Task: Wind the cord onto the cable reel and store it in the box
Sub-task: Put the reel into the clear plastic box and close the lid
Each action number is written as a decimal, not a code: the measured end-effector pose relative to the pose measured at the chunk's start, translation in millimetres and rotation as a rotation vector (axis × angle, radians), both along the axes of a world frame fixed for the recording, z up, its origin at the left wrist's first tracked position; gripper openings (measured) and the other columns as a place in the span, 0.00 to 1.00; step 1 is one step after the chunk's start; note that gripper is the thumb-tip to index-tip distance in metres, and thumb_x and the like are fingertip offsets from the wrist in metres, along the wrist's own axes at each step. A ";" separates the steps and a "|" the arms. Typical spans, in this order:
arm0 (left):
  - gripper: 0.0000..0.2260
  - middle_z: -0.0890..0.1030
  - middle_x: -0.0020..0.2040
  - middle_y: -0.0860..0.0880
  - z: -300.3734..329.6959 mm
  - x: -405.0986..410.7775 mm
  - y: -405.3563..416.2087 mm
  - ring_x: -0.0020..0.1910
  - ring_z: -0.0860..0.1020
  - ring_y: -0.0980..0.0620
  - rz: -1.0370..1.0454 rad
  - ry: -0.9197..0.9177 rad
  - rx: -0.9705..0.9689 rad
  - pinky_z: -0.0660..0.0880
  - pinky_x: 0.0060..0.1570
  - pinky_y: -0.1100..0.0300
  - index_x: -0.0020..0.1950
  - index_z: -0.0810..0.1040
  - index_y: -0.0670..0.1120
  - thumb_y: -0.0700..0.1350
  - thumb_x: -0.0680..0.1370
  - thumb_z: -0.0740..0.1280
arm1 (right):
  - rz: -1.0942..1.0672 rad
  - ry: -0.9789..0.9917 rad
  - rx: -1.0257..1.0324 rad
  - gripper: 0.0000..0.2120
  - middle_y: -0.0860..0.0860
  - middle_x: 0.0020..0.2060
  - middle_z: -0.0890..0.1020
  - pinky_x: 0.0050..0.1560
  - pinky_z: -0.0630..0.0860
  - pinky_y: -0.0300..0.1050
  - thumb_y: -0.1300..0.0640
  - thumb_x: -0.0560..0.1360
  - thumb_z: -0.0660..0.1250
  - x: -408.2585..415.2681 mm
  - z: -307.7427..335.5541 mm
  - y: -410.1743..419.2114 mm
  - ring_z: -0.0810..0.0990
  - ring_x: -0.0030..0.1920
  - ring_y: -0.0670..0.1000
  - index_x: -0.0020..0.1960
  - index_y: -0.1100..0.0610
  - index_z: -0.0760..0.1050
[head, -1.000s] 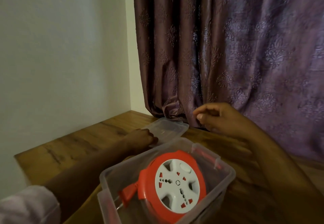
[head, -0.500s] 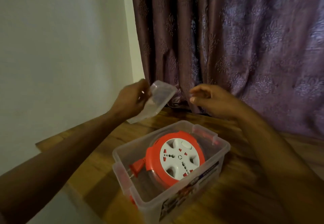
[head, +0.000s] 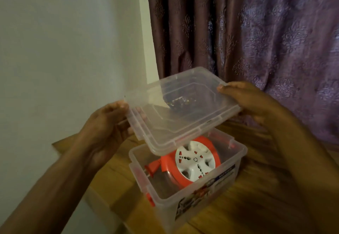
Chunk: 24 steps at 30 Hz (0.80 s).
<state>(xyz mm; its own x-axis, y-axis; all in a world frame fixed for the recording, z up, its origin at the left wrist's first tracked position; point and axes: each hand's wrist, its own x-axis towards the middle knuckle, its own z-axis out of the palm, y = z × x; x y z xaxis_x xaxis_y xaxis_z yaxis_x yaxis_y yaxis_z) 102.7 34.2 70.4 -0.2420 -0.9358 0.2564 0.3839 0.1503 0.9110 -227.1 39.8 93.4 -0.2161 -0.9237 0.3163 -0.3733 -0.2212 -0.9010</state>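
Now both hands hold the clear lid (head: pixel 180 109) in the middle of the frame, above the box (head: pixel 205 191) and apart from it. The left hand (head: pixel 108 123) grips the lid's left edge, thumb on top near the corner and fingers curled beneath, showing through the plastic. The right hand (head: pixel 245 103) grips the right edge, its thumb along the rim and its fingers under the lid, mostly hidden. The lid is tilted, its far edge raised toward the upper middle of the frame and its near edge dipping low over the box's back left part, covering a little of the opening from this view.

The box is a clear tub in the lower middle of the frame, standing on a wooden table (head: pixel 113 188). It has a printed label on its near right wall and a red latch at its near left corner. Inside lies the reel (head: pixel 192 162), orange with a white socket face turned up and toward the camera, leaning against the far right side. An orange plug (head: pixel 153 167) sticks out from the reel toward the box's left wall. Whether the cord is fully wound cannot be told; a dark band shows under the reel's orange rim.

A purple patterned curtain (head: pixel 256 37) fills the upper right of the frame, and a pale wall (head: pixel 64 41) fills the upper left.
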 end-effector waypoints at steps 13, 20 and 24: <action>0.06 0.81 0.39 0.39 -29.9 17.8 24.8 0.32 0.80 0.40 0.095 -0.664 0.010 0.77 0.31 0.53 0.51 0.77 0.43 0.44 0.76 0.65 | 0.056 0.505 0.598 0.21 0.70 0.49 0.83 0.48 0.76 0.55 0.44 0.74 0.70 -10.7 -17.0 -0.1 0.84 0.47 0.66 0.49 0.63 0.83; 0.05 0.80 0.44 0.40 -33.5 16.0 25.0 0.32 0.81 0.43 0.161 -0.707 -0.027 0.78 0.30 0.54 0.50 0.78 0.45 0.43 0.75 0.67 | 0.070 0.673 0.687 0.20 0.64 0.43 0.86 0.37 0.78 0.51 0.42 0.72 0.69 -3.6 -20.0 -3.2 0.83 0.37 0.58 0.45 0.59 0.84; 0.13 0.80 0.46 0.42 -43.9 17.3 28.9 0.37 0.83 0.43 0.098 -0.697 0.028 0.80 0.34 0.49 0.54 0.74 0.51 0.46 0.72 0.71 | 0.048 0.692 0.657 0.19 0.58 0.37 0.85 0.36 0.82 0.51 0.40 0.71 0.71 -4.1 -21.7 -5.8 0.84 0.37 0.59 0.42 0.57 0.84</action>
